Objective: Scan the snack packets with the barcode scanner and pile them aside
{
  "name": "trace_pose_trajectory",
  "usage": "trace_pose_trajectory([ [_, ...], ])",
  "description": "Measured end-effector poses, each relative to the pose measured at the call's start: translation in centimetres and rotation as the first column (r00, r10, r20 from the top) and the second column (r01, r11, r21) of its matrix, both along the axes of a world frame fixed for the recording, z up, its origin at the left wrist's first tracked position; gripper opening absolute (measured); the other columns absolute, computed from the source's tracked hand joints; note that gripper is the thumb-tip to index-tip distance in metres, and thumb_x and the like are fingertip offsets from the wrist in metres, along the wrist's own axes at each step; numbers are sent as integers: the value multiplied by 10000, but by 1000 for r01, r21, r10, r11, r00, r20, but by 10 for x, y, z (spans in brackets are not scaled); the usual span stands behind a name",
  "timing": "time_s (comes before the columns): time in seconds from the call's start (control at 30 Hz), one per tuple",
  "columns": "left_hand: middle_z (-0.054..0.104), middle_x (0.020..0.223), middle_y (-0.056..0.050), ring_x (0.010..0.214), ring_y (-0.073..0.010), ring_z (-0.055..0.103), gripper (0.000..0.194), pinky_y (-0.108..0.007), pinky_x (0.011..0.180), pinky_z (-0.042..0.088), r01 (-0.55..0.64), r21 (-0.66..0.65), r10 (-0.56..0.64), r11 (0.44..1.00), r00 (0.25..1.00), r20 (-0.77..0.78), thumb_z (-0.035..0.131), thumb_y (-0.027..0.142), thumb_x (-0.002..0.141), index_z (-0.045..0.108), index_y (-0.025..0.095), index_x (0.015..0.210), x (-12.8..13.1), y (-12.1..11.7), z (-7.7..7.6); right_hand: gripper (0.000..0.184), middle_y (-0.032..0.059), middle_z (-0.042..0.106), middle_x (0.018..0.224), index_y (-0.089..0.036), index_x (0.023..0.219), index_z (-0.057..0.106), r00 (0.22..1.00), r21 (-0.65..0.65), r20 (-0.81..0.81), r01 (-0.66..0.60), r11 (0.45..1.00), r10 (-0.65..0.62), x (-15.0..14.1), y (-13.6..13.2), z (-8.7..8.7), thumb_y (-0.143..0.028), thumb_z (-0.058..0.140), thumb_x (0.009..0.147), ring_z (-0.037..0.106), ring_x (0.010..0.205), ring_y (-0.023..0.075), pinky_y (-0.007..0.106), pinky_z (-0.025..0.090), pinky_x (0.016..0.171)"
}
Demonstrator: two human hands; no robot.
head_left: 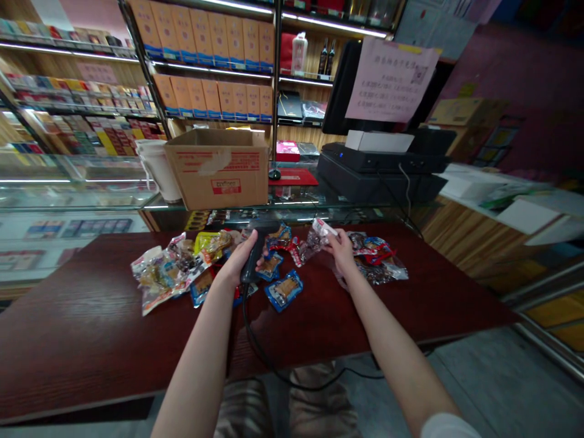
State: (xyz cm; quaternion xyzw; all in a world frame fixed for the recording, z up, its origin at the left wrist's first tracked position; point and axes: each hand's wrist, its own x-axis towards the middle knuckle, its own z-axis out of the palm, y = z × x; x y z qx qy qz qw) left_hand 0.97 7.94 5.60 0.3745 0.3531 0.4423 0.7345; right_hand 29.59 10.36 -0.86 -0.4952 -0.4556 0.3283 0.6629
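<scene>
My left hand (241, 258) is wrapped round the grip of a black corded handheld scanner (252, 260) above the middle of the table. Its cable (255, 340) drops over the table's front edge. In my right hand (341, 249) is a clear snack packet (319, 234) with a white-and-red top, pinched between the fingers. Blue snack packets (283, 290) and a red one (296, 250) lie between my hands. On the left rests a heap of clear bags of snacks (164, 274) with a yellow packet (207, 242). Beyond my right hand lie more packets (381, 261), partly overlapping.
The dark red table (91, 328) backs onto a glass counter (296, 210). On the counter stand a cardboard box (219, 173), a white cup-like container (157, 170) and a black register (383, 173) with a monitor (342, 85). Shelves of boxes (205, 36) rise behind.
</scene>
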Motion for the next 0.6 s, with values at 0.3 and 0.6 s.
trace_pose_trajectory([
  [0.3, 617, 644, -27, 365, -71, 459, 516, -186, 311, 345, 179, 90, -174, 980, 983, -60, 641, 637, 778, 583, 140, 902, 27, -14, -9, 365, -5, 652, 694, -217, 849, 520, 987, 114, 80, 130, 985, -139, 15, -17, 19, -508, 688, 705, 610, 613, 161, 279, 490, 591],
  [0.6, 606, 611, -9, 371, -71, 451, 588, -191, 338, 378, 259, 153, -244, 954, 964, -105, 623, 696, 747, 597, 138, 929, 46, -24, -16, 320, 8, 683, 718, -224, 852, 535, 986, 103, 165, -20, 994, 3, -2, -20, 18, -489, 669, 732, 647, 632, 181, 302, 509, 596],
])
